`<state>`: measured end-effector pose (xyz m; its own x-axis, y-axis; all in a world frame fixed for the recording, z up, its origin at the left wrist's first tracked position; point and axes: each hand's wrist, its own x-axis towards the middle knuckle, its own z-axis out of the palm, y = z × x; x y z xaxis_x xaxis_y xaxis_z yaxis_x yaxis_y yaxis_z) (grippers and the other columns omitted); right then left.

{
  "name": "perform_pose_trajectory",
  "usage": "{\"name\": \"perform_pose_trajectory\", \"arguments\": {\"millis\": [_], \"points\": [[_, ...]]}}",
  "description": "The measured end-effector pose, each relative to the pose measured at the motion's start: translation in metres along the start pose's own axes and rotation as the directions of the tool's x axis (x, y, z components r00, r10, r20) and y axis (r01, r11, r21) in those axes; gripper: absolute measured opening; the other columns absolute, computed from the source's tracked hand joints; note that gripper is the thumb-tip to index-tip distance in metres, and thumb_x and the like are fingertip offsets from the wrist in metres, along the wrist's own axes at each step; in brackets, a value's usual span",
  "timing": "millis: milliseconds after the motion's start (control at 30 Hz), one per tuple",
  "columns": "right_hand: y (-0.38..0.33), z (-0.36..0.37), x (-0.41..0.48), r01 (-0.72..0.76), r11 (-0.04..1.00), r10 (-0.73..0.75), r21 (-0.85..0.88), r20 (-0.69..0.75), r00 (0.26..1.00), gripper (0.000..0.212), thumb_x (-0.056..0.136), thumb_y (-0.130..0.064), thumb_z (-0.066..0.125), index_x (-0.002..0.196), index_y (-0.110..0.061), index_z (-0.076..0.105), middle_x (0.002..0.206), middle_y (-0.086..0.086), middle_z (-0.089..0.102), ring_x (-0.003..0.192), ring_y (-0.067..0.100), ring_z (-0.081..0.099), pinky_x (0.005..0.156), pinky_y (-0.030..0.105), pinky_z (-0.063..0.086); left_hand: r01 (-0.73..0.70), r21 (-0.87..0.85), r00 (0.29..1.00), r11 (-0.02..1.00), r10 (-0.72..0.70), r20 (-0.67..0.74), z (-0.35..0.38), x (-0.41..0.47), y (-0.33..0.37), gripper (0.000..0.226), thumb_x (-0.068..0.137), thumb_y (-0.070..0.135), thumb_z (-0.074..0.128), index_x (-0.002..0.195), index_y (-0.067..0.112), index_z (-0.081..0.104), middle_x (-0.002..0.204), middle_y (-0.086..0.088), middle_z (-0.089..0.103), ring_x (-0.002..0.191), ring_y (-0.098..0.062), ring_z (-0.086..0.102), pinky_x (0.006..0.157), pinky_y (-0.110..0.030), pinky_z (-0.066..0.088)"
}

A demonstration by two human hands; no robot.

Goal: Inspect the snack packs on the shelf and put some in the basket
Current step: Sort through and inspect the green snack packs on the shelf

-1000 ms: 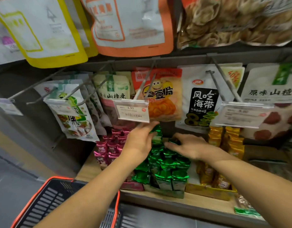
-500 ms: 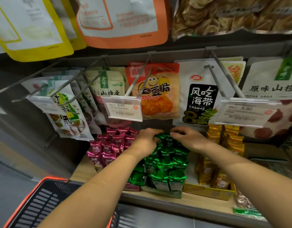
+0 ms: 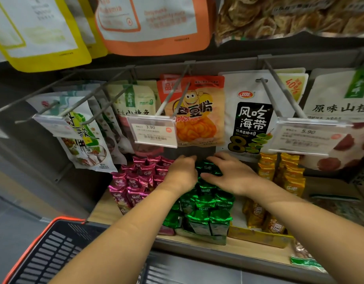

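Wooden shelf (image 3: 248,248) under pegged bags (image 3: 195,111): left hand (image 3: 181,175) curls into the green packs (image 3: 205,201) (grip unclear); right hand (image 3: 232,175) pinches one; basket (image 3: 54,249) at seven o'clock.

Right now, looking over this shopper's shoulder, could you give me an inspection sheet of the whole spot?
Surface: wooden shelf carrying trays of small packs.
Job's things: green snack packs in the middle, magenta snack packs to the left, yellow snack packs to the right; basket at lower left, no packs seen in it.
Clutter: 3.90 price tag and 5.90 price tag on hooks.
Hands: left hand on the green packs, grip hidden; right hand pinches one.
Cables: nothing seen.
Surroundings: hanging potato chip bag, kelp bag, grey floor.
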<state>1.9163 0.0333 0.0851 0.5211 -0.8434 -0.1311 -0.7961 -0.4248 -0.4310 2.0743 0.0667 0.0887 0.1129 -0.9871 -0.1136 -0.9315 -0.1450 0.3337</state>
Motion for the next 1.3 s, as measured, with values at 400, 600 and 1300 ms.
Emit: {"name": "perform_pose_trajectory", "arguments": {"millis": [400, 600, 1300], "points": [[-0.007, -0.002, -0.006, 0.052, 0.974, -0.019, -0.220, 0.147, 0.989, 0.085, 0.089, -0.071, 0.040, 0.155, -0.028, 0.007, 0.163, -0.006, 0.009, 0.148, 0.020, 0.010, 0.113, 0.053, 0.025, -0.129, 0.165, 0.991, 0.978, 0.124, 0.044, -0.018, -0.041, -0.017, 0.037, 0.092, 0.035, 0.062, 0.129, 0.027, 0.061, 0.128, -0.002, 0.064, 0.117, -0.027, 0.057, 0.095, -0.035, 0.048], [-0.005, 0.006, -0.007, 0.051, 0.983, -0.035, -0.177, 0.092, 0.995, 0.073, 0.094, -0.062, 0.042, 0.153, -0.029, 0.014, 0.160, -0.004, 0.019, 0.144, 0.024, 0.021, 0.108, 0.054, 0.031, -0.114, 0.240, 0.985, 0.964, 0.141, -0.099, -0.014, -0.042, -0.009, 0.025, 0.097, 0.029, 0.055, 0.118, 0.030, 0.069, 0.121, 0.002, 0.065, 0.110, -0.026, 0.060, 0.087, -0.033, 0.050], [-0.070, -0.058, -0.066, 0.167, 0.948, -0.142, -0.272, 0.108, 0.984, 0.046, 0.101, -0.037, 0.043, 0.145, -0.025, 0.040, 0.147, 0.004, 0.046, 0.131, 0.025, 0.046, 0.102, 0.035, 0.042, -0.320, 0.176, 0.558, 0.931, 0.335, -0.759, -0.129, -0.261, -0.017, 0.015, 0.089, 0.007, 0.061, 0.094, 0.000, 0.073, 0.089, -0.005, 0.066, 0.082, -0.009, 0.057, 0.077, -0.013, 0.044]]}}
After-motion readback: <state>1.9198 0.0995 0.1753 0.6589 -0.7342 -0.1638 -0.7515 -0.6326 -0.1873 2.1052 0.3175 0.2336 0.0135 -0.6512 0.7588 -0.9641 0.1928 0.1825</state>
